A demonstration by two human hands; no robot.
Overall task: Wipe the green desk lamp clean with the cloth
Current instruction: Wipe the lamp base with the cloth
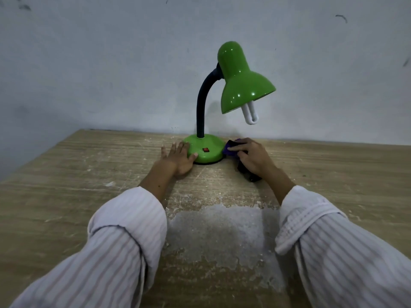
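Observation:
The green desk lamp [242,81] stands at the back of the wooden table, with a black bendable neck, a white bulb sticking out of the shade and a round green base [208,146] that carries a red switch. My left hand [178,157] lies with straight fingers against the left side of the base, thumb on its front edge. My right hand [250,155] grips a dark purple cloth [231,147] and holds it against the right side of the base. Part of the cloth is hidden under that hand.
The wooden table [66,185] is scratched and has a worn whitish patch [218,236] near me. A pale wall [111,63] rises right behind the lamp. The table's left edge runs diagonally at the left.

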